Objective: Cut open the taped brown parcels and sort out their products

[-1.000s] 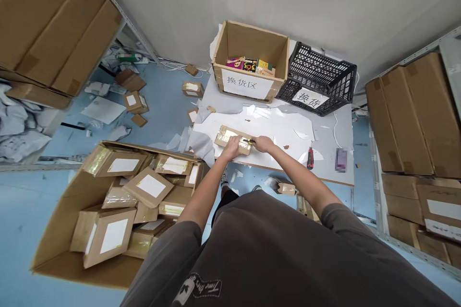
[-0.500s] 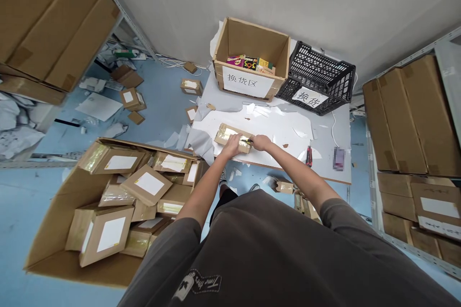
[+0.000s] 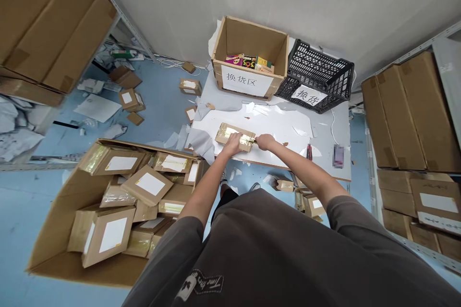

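A small cardboard box wrapped in shiny clear tape lies near the front edge of the table. My left hand grips its near side, the thumb and fingers over the top. At the box's right end is my right hand, closed around a utility knife. Only a bit of the knife shows; the rest is inside my fist. The tape on top looks slit and wrinkled near the blade.
On the table stand an open carton of small colourful packs and a black plastic crate. A red-and-black tool lies to the right. A big carton full of parcels stands at left; shelves flank both sides.
My right hand has slid rightward with the knife, from over the box top to its right end. My left hand stays on the box.
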{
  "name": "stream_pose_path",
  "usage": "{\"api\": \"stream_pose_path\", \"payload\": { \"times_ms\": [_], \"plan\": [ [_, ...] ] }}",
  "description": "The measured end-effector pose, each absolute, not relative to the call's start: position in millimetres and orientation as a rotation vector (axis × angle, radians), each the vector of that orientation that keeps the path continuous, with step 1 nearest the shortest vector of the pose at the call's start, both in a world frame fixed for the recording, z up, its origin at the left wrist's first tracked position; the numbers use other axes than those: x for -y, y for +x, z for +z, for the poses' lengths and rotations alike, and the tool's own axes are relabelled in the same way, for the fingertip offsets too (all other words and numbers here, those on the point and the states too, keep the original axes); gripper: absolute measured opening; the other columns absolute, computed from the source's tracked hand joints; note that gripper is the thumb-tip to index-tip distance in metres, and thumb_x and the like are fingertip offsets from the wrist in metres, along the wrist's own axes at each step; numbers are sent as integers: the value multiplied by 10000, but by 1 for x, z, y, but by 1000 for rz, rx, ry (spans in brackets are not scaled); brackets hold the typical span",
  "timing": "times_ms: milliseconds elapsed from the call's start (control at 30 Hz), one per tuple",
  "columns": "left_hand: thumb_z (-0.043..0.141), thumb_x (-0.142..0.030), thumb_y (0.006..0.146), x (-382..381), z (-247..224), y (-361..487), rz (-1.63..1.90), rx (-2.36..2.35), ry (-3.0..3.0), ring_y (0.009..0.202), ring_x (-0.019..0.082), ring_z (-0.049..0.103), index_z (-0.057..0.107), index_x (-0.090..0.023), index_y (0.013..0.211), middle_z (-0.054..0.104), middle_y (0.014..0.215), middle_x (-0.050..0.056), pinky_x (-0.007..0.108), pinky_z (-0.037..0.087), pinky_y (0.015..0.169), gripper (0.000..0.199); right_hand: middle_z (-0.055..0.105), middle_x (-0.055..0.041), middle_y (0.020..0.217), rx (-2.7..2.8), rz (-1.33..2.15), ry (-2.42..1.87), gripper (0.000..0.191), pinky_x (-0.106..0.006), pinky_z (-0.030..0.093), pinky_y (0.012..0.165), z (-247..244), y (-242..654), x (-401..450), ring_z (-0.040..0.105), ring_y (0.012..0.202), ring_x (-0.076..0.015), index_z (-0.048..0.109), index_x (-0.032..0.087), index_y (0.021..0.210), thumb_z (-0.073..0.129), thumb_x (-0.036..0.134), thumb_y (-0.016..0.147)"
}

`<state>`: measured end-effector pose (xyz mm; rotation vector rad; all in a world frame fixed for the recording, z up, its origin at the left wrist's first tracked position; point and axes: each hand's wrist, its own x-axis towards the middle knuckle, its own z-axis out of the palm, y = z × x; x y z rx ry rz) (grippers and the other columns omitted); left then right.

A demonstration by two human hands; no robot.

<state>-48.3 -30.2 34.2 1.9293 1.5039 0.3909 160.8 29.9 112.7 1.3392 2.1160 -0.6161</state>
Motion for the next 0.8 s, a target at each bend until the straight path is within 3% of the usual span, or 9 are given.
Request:
{"api": "stream_pose_path", "payload": {
  "times_ms": [100,200,367,567,800],
  "plan": [
    [910,-152,700,30,38,-48,362,-1495,1957,1340,379,529,595,-214,1399,588,1337,140,497,489,1160,769,813,-181,950,-2114,-666,1444,179,-421,601,853,107,168,-32,793,1010,-365,798,205,1018,849,252,852],
    [923,-160,696,30,44,-48,328,-1488,2001,1300,381,547,682,-242,1309,587,1281,125,509,493,1147,664,753,-114,752,-2111,-776,1504,158,-371,600,741,102,178,-34,772,768,-289,762,217,902,862,334,862],
    [946,-189,701,29,52,-44,245,-1503,2083,1282,388,543,751,-268,1210,599,1268,134,512,495,1123,550,610,-4,574,-1817,-1277,1681,246,-301,517,509,103,200,-26,579,412,-166,660,215,821,850,347,903],
    [957,-170,703,26,57,-39,169,-1500,2165,1506,397,470,699,-268,1262,515,1662,136,595,362,1282,624,561,56,541,-1420,-2057,1787,307,-239,438,426,88,211,19,531,390,-143,527,241,909,713,450,1034],
    [936,-200,731,27,63,-39,-2,-1493,2132,1594,358,444,691,-256,1303,553,1671,127,526,342,1320,625,561,69,542,-1426,-2252,1783,366,-264,460,441,62,209,45,526,396,-152,468,267,903,698,520,1035]
  ]
}}
